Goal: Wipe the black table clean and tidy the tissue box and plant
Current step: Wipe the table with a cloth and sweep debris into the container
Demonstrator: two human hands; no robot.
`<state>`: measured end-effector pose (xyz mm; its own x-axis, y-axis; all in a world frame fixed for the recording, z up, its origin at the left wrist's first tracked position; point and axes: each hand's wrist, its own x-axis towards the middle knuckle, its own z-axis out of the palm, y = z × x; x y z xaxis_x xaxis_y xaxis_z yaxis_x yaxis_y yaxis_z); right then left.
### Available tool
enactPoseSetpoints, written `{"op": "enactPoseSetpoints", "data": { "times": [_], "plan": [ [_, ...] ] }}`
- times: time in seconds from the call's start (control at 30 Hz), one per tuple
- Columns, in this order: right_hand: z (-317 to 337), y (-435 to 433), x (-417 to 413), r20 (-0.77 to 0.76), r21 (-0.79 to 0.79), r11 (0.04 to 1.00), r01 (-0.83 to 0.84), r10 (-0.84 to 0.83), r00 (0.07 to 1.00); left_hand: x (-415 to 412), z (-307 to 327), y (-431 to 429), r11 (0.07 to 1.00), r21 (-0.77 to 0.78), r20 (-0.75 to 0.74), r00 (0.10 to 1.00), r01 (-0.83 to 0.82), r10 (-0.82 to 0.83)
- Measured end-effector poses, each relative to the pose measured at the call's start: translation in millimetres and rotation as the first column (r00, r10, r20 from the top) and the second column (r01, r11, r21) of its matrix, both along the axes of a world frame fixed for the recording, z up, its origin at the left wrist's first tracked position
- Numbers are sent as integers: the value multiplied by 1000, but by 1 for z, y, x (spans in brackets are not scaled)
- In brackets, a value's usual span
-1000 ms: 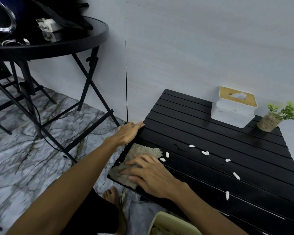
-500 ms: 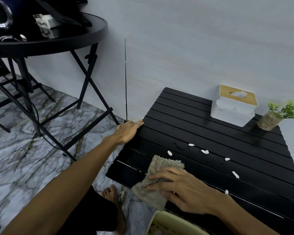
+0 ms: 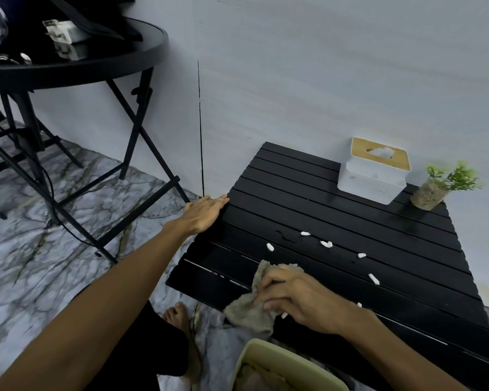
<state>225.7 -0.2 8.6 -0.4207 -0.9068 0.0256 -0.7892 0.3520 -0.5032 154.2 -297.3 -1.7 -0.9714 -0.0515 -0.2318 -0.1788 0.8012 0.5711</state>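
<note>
The slatted black desk (image 3: 336, 221) looks smooth with a dull sheen, streaked wet near its front. The grey-brown cloth (image 3: 251, 311) is nubbly and matt. The tissue box (image 3: 373, 176) is smooth white plastic under a pale wooden lid. The floor (image 3: 40, 249) is glossy veined marble.

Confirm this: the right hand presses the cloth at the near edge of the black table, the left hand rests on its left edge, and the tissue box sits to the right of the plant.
One detail is wrong. In the head view the tissue box sits to the left of the plant, not the right. The rest holds: the right hand presses the cloth at the near edge of the black table, and the left hand rests on its left edge.
</note>
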Motion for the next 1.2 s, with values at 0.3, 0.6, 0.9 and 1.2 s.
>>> {"op": "enactPoseSetpoints", "data": {
  "times": [0.3, 0.6, 0.9, 1.2],
  "plan": [
    [77, -40, -89, 23, -107, 958, 264, -264, 964, -4, -6, -6, 1000, -12, 4, 1000, 13, -13],
    [1, -48, -94, -89, 132, 962, 240, -230, 969, -5, -10, -5, 998, 62, -5, 1000, -19, 20],
    [13, 7, -72, 106, 104, 977, 184, -195, 975, -6, -23, 1, 999, -10, -136, 990, -40, 38],
    [56, -16, -172, 95, -39, 837, 546, -541, 836, 1, -31, 31, 959, -276, -427, 903, -71, -56]
  ]
}}
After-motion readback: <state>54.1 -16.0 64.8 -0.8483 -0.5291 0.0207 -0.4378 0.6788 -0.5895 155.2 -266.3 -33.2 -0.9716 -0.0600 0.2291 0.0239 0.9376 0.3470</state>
